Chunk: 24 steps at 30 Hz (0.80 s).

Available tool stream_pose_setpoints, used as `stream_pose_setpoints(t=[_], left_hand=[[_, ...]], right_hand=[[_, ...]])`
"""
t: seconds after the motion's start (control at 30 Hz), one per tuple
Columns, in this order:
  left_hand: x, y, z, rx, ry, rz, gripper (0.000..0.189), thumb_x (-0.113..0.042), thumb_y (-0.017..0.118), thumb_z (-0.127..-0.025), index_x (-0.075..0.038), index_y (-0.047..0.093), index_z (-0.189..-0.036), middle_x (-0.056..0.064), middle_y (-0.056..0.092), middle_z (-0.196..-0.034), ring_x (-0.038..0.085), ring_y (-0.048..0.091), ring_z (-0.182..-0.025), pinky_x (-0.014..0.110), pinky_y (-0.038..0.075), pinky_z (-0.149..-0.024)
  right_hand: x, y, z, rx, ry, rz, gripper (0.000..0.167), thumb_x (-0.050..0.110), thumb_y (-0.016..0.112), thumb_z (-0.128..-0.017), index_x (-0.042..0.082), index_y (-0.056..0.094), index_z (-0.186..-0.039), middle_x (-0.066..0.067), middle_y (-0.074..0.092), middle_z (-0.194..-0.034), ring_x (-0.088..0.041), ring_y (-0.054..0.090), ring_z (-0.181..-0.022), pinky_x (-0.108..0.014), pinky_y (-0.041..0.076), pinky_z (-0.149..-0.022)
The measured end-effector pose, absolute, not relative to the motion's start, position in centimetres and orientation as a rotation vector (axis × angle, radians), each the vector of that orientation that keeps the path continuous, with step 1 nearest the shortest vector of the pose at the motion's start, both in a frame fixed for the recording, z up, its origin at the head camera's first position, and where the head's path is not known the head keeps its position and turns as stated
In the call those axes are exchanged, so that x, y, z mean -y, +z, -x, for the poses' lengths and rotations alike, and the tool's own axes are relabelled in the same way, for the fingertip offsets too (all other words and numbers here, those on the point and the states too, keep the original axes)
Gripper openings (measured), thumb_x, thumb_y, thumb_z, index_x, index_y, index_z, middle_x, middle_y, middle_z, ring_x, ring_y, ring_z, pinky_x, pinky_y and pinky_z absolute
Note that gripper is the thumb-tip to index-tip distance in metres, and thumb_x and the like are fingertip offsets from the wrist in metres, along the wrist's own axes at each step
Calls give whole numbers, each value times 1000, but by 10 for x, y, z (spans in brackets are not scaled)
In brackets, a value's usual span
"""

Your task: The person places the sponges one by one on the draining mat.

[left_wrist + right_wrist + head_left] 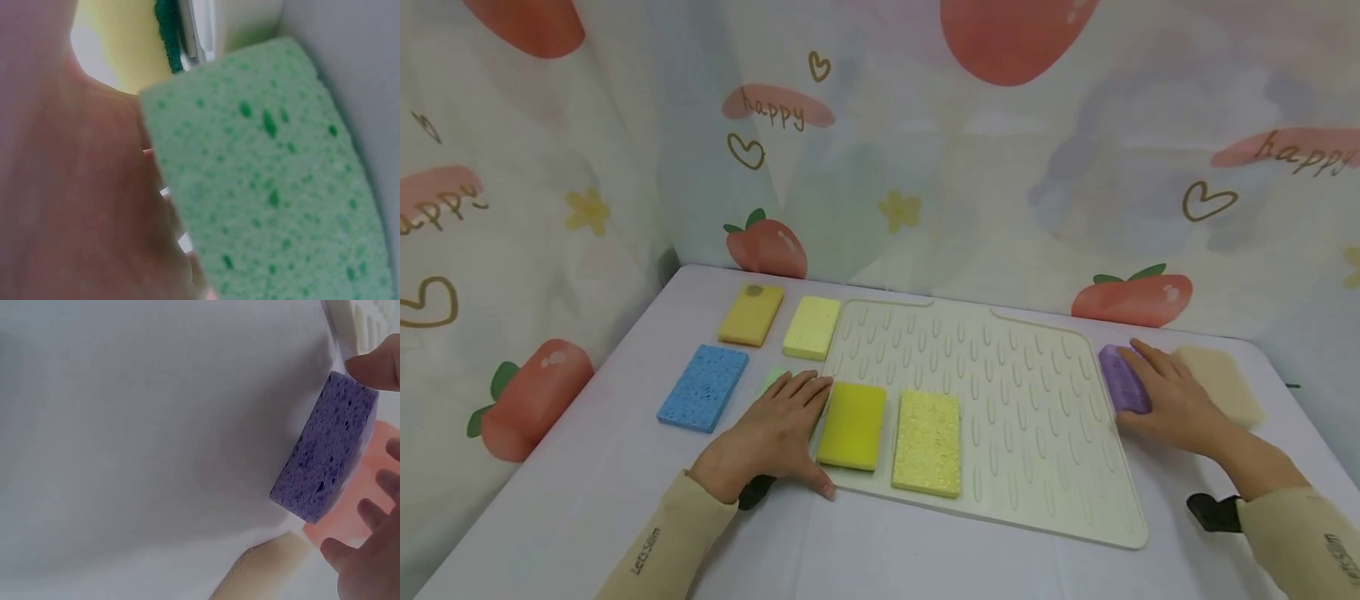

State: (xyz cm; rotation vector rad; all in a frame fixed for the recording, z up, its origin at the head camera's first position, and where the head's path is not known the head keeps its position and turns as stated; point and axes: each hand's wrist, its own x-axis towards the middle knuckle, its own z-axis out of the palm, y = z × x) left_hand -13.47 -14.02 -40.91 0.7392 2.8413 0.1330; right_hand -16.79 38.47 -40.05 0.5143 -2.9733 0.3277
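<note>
Right hand [1176,400]: wide, thumb and fingers spread about the purple sponge [1122,387], just right of the mat [1060,425]. Right wrist view: thumb at one corner, fingers look spread with a gap; no firm hold visible. Beige sponge [1221,383] farther right of mat.

Left hand [771,425]: also wide, over mat's left edge, thumb splayed at the near edge. Green sponge [269,175] sits partly under it, left of mat; can't tell if it's pressed or gripped. Yellow sponge [853,427] and speckled sponge [927,443] on mat, left near part. Blue sponge [703,388], tan sponge [752,315] and pale sponge [812,327] left of mat.

To do this well: bring right fingers square onto purple's side opposite the thumb, squeeze lightly since it likely gives, lift clear of mat's rim. Left thumb should stay off yellow, or it may drag.
</note>
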Motion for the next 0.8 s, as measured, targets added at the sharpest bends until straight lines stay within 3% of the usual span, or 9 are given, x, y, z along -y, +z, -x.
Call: stream_pose_setpoints(t=[0.27,0.5,0.8], left_hand=[[140,-407,134,-2846,143,-752,136,-82,76,-54,-4,30,-155,9,28,-163,30,20,-152,51,12,-126],[140,-407,134,-2847,144,-750,135,-82,76,-54,-4,30,-155,9,28,-163,30,20,-152,51,13,-126],[139,-407,134,-2850,138,-739,135,-82,77,-54,-4,30,-155,9,29,-163,30,20,-152,50,13,-126]], right_hand=[[-390,-393,179,3146,357,-502,96,18,77,-73,-6,25,-150,-36,15,-154,-63,22,-129,-77,4,-112],[-391,-387,190,3290,315,-496,102,20,78,-70,-10,21,-150,-38,14,-154,-62,20,-132,-80,17,-105],[-391,-377,200,3300,217,-496,95,22,84,-66,-9,32,-140,-34,45,-133,-52,40,-112,-70,38,-94]])
